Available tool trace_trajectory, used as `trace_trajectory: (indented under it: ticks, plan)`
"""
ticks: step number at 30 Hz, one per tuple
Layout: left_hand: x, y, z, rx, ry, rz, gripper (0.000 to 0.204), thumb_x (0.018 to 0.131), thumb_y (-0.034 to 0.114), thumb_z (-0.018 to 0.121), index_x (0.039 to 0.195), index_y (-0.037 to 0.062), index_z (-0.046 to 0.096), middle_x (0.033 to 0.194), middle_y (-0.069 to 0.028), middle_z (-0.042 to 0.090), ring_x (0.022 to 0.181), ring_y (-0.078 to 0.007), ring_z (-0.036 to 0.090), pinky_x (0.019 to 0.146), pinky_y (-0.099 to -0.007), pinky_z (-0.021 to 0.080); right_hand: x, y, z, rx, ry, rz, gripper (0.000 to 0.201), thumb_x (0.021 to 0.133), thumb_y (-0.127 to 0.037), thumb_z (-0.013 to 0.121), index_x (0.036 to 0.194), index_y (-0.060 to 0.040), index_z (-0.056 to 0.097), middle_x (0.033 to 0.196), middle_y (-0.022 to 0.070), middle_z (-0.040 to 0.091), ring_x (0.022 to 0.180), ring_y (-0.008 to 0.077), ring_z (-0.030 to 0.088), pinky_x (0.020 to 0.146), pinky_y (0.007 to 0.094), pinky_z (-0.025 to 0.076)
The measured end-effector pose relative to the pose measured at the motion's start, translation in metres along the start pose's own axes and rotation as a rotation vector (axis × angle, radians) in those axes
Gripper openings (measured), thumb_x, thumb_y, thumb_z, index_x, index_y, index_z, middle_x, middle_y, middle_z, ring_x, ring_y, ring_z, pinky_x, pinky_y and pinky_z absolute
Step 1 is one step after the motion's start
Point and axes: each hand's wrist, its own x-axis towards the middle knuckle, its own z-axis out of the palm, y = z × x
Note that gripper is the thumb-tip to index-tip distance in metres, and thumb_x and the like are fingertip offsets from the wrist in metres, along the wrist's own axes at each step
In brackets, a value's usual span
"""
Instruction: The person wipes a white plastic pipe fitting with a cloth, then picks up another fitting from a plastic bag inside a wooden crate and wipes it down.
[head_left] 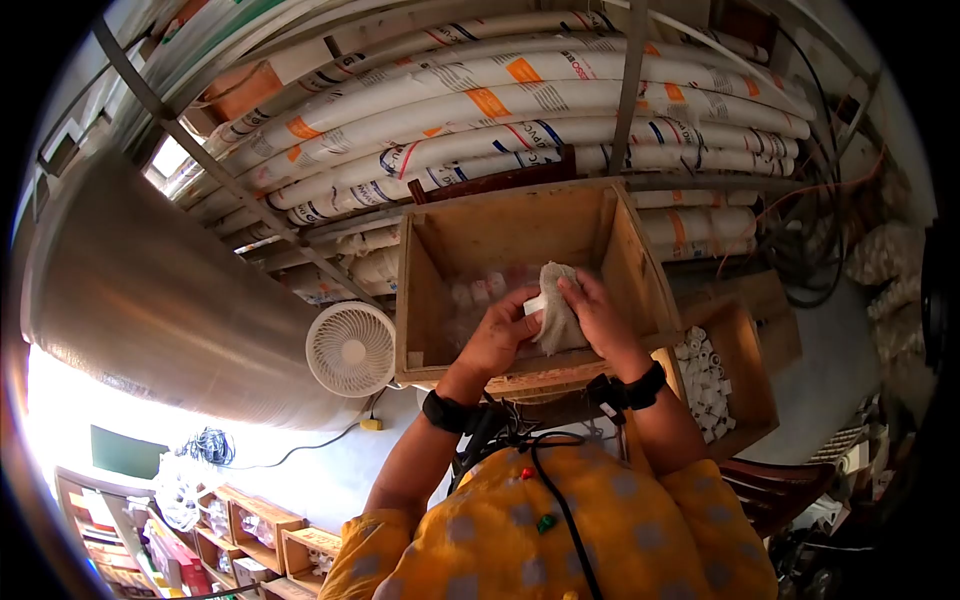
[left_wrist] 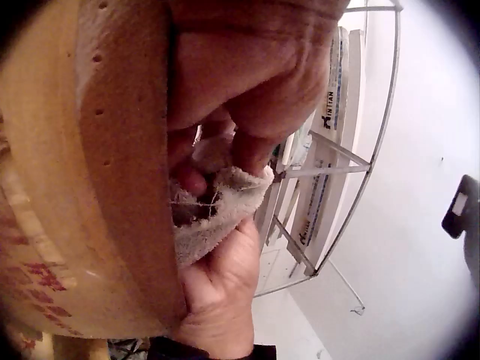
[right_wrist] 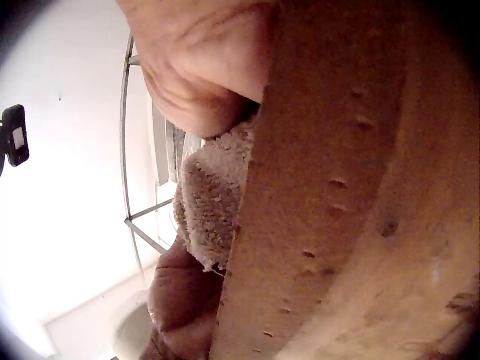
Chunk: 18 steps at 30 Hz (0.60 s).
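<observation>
Both hands meet above the open wooden box, around a beige, rough-textured cloth. My right hand grips the cloth from the right, its thumb along the top. From the left, my left hand pinches the cloth's edge, where a small white patch shows by the fingertips. In the left wrist view, something pale and shiny shows between the left fingers above the cloth; I cannot tell what it is. Several clear plastic pieces with white and red markings lie inside the box.
A white round fan stands left of the box. To the right, a wooden bin holds white pipe fittings. Long wrapped white pipes lie on a metal rack behind. A large wrapped roll fills the left.
</observation>
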Motion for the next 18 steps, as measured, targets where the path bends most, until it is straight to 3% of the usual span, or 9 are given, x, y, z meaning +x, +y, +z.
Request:
trace_trajectory:
  ticks: [3, 10, 18]
  plan:
    - [0.001, -0.003, -0.004, -0.042, 0.035, 0.003, 0.041, 0.089, 0.017, 0.061, 0.126, 0.0054, 0.048, 0.102, -0.0005, 0.06, 0.086, -0.0095, 0.057, 0.069, -0.0223, 0.047, 0.0, 0.004, 0.001, 0.005, 0.031, -0.015, 0.036, 0.095, -0.031, 0.051, 0.111, 0.0003, 0.055, 0.097, 0.0079, 0.063, 0.088, 0.0136, 0.056, 0.081, 0.0271, 0.044]
    - [0.003, -0.007, -0.01, -0.052, 0.084, 0.067, 0.037, 0.089, 0.022, 0.061, 0.122, 0.0086, 0.051, 0.097, 0.002, 0.058, 0.081, -0.0063, 0.055, 0.061, -0.0202, 0.044, -0.001, 0.003, 0.003, -0.001, -0.021, -0.057, 0.035, 0.095, -0.03, 0.051, 0.112, 0.0005, 0.054, 0.096, 0.0076, 0.063, 0.087, 0.0135, 0.056, 0.078, 0.0281, 0.044]
    - [0.0, -0.002, -0.006, -0.139, 0.06, 0.054, 0.037, 0.09, 0.025, 0.06, 0.122, 0.0106, 0.049, 0.1, 0.0024, 0.058, 0.082, -0.007, 0.056, 0.064, -0.0219, 0.046, 0.003, 0.003, 0.002, -0.051, -0.021, -0.023, 0.046, 0.091, -0.035, 0.057, 0.122, -0.0013, 0.048, 0.103, 0.01, 0.061, 0.096, 0.0152, 0.056, 0.081, 0.0274, 0.045]
